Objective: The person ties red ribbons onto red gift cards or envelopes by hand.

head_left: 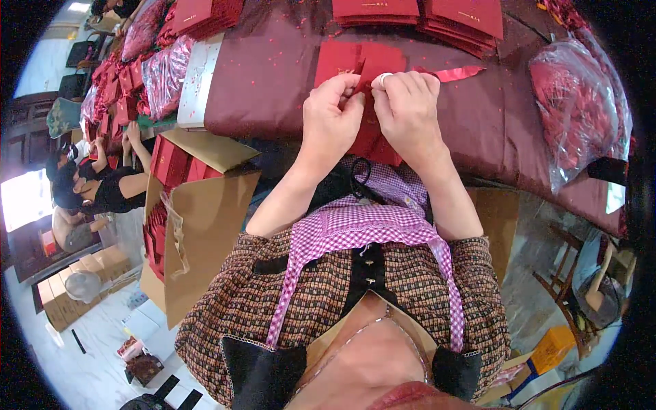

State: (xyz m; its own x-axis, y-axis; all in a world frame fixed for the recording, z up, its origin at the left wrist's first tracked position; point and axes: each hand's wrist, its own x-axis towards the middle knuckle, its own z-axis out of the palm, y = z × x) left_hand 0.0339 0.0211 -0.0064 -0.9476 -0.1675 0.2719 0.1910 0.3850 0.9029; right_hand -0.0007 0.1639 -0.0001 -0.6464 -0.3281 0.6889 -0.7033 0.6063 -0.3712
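I had both hands up at the near edge of the worktop (273,89), which was draped in a dark maroon cloth. My left hand (333,113) was closed in a pinch on the red paper envelope (355,68), thumb and forefinger meeting at its lower right corner. My right hand (408,109) sat just beside it, knuckles almost touching, its fingers curled shut on the same piece from the other side. The envelope lay flat on the cloth directly beyond my fingertips, its long axis running away from me toward the far stacks, so it sat between the two hands and slightly nearer the left one. Below the hands, more red paper hung down over the worktop's edge toward my checked apron (355,225).

Just right of the envelope lay a shiny red strip (456,72). Beyond it were stacks of red folders (461,17). At the worktop's right end sat a clear bag of red pieces (574,109); off its left edge stood an open cardboard box (198,225).
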